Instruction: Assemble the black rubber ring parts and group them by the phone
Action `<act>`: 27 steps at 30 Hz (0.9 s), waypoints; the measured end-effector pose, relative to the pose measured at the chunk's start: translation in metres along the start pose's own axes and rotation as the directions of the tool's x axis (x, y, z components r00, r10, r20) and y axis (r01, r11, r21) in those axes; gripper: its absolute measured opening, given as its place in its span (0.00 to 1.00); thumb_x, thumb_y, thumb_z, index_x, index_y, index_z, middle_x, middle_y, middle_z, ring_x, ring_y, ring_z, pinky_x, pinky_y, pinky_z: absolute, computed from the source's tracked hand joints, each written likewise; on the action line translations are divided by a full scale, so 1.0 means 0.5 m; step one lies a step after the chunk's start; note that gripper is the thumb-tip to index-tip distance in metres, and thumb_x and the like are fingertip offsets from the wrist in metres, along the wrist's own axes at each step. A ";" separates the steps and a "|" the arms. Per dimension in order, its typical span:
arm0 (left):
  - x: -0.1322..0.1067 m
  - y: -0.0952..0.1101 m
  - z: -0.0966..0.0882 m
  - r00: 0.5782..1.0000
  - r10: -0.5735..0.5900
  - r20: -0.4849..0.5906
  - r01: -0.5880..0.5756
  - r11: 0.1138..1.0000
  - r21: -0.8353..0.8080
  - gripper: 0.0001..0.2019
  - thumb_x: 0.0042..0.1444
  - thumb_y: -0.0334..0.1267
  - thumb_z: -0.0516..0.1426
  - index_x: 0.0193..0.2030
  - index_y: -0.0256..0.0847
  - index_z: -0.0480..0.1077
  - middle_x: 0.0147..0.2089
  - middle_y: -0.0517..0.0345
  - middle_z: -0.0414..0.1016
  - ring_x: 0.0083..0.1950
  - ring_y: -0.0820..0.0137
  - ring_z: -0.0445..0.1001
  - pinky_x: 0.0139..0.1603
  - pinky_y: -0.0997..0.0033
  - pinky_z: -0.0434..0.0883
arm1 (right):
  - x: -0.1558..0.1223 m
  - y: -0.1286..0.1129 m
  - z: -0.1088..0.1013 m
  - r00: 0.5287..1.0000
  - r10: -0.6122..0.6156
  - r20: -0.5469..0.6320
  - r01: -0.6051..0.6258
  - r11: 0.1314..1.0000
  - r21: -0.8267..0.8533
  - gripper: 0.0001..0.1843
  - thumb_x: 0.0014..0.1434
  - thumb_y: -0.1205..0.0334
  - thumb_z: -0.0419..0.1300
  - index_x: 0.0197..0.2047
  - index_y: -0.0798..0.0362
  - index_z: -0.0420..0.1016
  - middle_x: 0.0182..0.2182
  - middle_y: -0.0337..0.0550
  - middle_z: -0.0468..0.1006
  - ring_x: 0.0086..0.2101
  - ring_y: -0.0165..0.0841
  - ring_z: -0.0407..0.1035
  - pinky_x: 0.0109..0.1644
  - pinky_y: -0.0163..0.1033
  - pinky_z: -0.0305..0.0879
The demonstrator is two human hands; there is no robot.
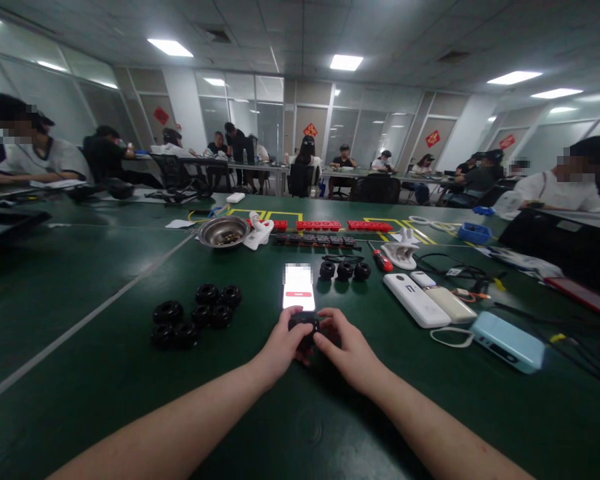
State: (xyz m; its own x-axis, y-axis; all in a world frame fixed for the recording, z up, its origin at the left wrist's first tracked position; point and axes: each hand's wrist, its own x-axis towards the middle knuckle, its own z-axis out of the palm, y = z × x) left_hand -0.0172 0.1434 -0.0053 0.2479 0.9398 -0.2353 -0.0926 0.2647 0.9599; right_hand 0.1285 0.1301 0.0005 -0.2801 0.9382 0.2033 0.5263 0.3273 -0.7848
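Both my hands meet over the green table [80, 373] just in front of me. My left hand [280, 347] and my right hand [347, 353] are closed together on one small black round part [304, 325], fingers pinching it from both sides. Right behind the part lies a phone [299, 288] with a lit white screen. A cluster of several similar black round parts [193, 313] lies to the left of my left hand. Three more black parts [345, 270] stand in a row behind the phone.
A metal bowl [223, 231] and white holders [258, 232] sit further back, with red and black strips [319, 225] beside them. A red-handled screwdriver [381, 260], white power banks [414, 300], a light blue box [508, 341] and cables lie to the right. Other people sit at tables around.
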 end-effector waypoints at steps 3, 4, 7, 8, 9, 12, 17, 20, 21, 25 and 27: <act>-0.003 -0.002 -0.002 1.000 0.030 0.003 -0.030 1.000 0.003 0.24 0.43 0.30 0.53 0.49 0.42 0.51 0.39 0.54 0.60 0.29 0.72 0.69 0.21 0.75 0.67 | 0.004 0.002 0.003 0.997 0.063 0.032 -0.064 0.998 0.017 0.10 0.58 0.59 0.49 0.39 0.55 0.65 0.24 0.38 0.71 0.26 0.31 0.67 0.31 0.36 0.62; -0.004 -0.002 -0.003 0.999 0.042 0.010 -0.042 0.999 0.002 0.25 0.42 0.30 0.53 0.49 0.42 0.52 0.40 0.54 0.59 0.30 0.72 0.69 0.21 0.75 0.68 | 0.004 0.002 0.003 0.998 0.061 0.027 -0.062 0.998 0.013 0.09 0.58 0.59 0.50 0.38 0.55 0.66 0.24 0.38 0.71 0.26 0.31 0.67 0.30 0.35 0.62; -0.007 -0.002 -0.004 0.997 0.057 0.042 -0.057 0.998 -0.015 0.21 0.47 0.34 0.51 0.49 0.42 0.52 0.39 0.55 0.60 0.30 0.72 0.70 0.20 0.77 0.67 | 0.001 -0.007 0.000 0.999 0.049 0.008 -0.049 0.999 0.011 0.08 0.56 0.62 0.52 0.39 0.54 0.66 0.27 0.39 0.72 0.28 0.31 0.67 0.31 0.36 0.62; -0.007 -0.001 -0.003 0.997 0.052 0.050 -0.051 0.998 -0.020 0.18 0.50 0.36 0.49 0.49 0.42 0.52 0.37 0.56 0.61 0.28 0.73 0.70 0.20 0.77 0.67 | -0.001 -0.010 -0.001 0.999 0.033 0.002 -0.033 0.999 0.006 0.08 0.56 0.63 0.53 0.40 0.54 0.66 0.29 0.40 0.72 0.29 0.31 0.67 0.33 0.36 0.62; -0.007 0.000 -0.003 0.998 0.042 0.055 -0.040 0.999 -0.022 0.16 0.52 0.38 0.46 0.49 0.42 0.51 0.35 0.57 0.62 0.26 0.73 0.70 0.19 0.77 0.66 | -0.004 -0.014 -0.002 1.000 0.006 -0.004 -0.006 1.000 -0.006 0.10 0.54 0.65 0.54 0.41 0.53 0.66 0.31 0.40 0.72 0.31 0.32 0.67 0.35 0.37 0.63; -0.005 0.002 -0.001 0.999 0.000 0.047 0.000 1.000 0.000 0.15 0.55 0.44 0.42 0.46 0.40 0.53 0.28 0.60 0.64 0.19 0.75 0.67 0.16 0.78 0.63 | -0.009 -0.018 -0.004 0.992 -0.123 -0.022 0.121 0.990 -0.070 0.17 0.49 0.69 0.58 0.44 0.51 0.64 0.38 0.42 0.71 0.38 0.34 0.65 0.42 0.39 0.61; 0.000 0.003 -0.002 0.999 -0.011 0.031 0.011 1.000 0.014 0.12 0.53 0.41 0.46 0.43 0.40 0.56 0.29 0.60 0.63 0.19 0.77 0.65 0.15 0.79 0.62 | -0.007 -0.009 -0.001 0.997 -0.053 -0.049 0.051 0.997 -0.049 0.19 0.52 0.64 0.57 0.48 0.52 0.60 0.37 0.42 0.70 0.37 0.34 0.65 0.41 0.40 0.61; -0.003 0.004 -0.001 1.000 0.002 0.025 -0.002 1.000 0.012 0.14 0.50 0.37 0.49 0.45 0.41 0.55 0.31 0.60 0.62 0.22 0.76 0.66 0.16 0.80 0.62 | -0.002 -0.005 0.000 0.998 0.069 0.012 -0.069 0.998 -0.003 0.10 0.58 0.57 0.49 0.38 0.55 0.65 0.26 0.39 0.71 0.28 0.32 0.66 0.33 0.37 0.62; -0.004 0.005 0.000 1.000 0.009 0.022 -0.009 1.000 0.015 0.16 0.48 0.36 0.50 0.45 0.41 0.55 0.32 0.60 0.62 0.24 0.76 0.67 0.16 0.80 0.62 | 0.000 -0.004 0.000 0.996 0.081 0.029 -0.081 0.997 0.000 0.11 0.58 0.57 0.49 0.35 0.55 0.66 0.25 0.38 0.70 0.27 0.31 0.66 0.31 0.36 0.61; -0.005 0.005 0.004 1.000 0.013 0.017 -0.013 0.999 0.037 0.16 0.50 0.43 0.49 0.45 0.40 0.54 0.31 0.59 0.63 0.23 0.74 0.69 0.17 0.79 0.63 | 0.001 -0.008 -0.003 0.999 0.039 0.014 -0.039 0.999 -0.009 0.05 0.54 0.63 0.55 0.35 0.55 0.67 0.28 0.40 0.72 0.29 0.32 0.66 0.33 0.37 0.62; -0.003 0.005 0.004 1.000 -0.010 0.018 0.009 0.999 0.050 0.17 0.52 0.48 0.46 0.45 0.39 0.54 0.28 0.59 0.64 0.19 0.75 0.68 0.16 0.78 0.62 | -0.001 -0.010 -0.004 0.999 -0.029 -0.013 0.029 0.999 -0.018 0.10 0.50 0.67 0.58 0.39 0.54 0.67 0.33 0.41 0.72 0.35 0.34 0.66 0.39 0.39 0.62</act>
State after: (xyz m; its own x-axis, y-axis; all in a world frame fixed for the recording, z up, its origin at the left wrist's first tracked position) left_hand -0.0156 0.1423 -0.0024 0.2665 0.9329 -0.2422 -0.0423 0.2623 0.9641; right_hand 0.1276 0.1284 0.0055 -0.2848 0.9297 0.2337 0.5323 0.3561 -0.7680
